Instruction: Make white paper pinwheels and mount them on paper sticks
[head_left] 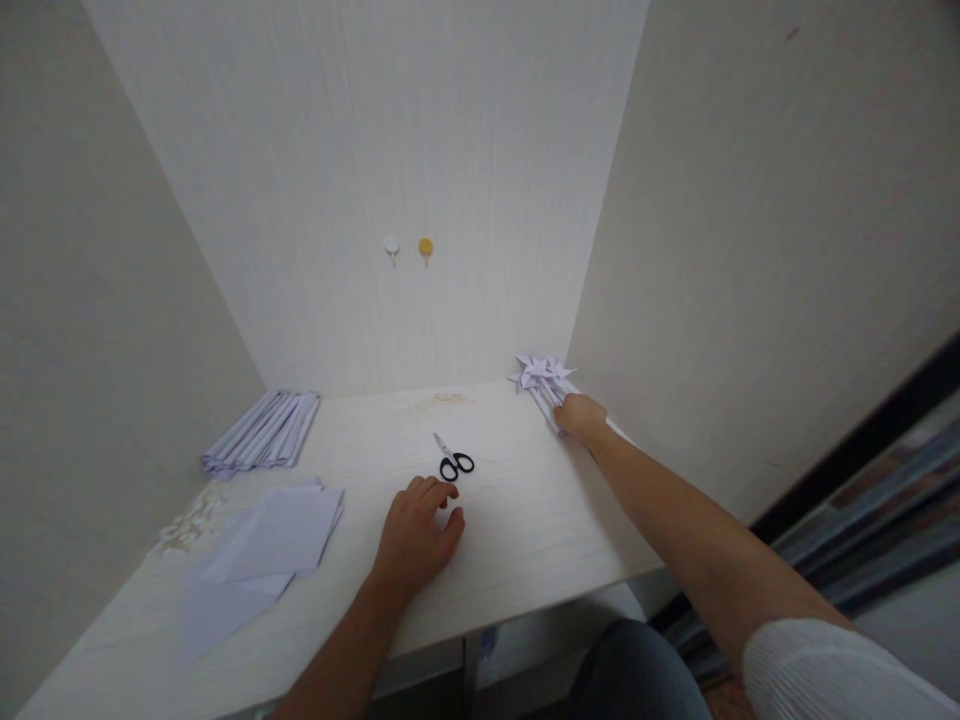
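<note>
My right hand (581, 415) reaches to the far right corner of the table. Its fingers are closed around the stem of a white folded-paper star stick, among several others whose pointed star tops (541, 370) lie toward the wall. Which stems it grips is partly hidden by the hand. My left hand (420, 530) rests over the table's middle, thumb and fingers apart, holding nothing. Just beyond its fingertips lies a pair of scissors (454, 464) with black handles, blades pointing away from me.
Rolled or folded white paper strips (266, 430) are stacked at the back left. Nearer me, loose square paper sheets (285, 535) overlap on the white table (517, 560). Walls close in the back and both sides. Two small hooks, one white (391, 245) and one yellow (426, 247), hang on the back wall.
</note>
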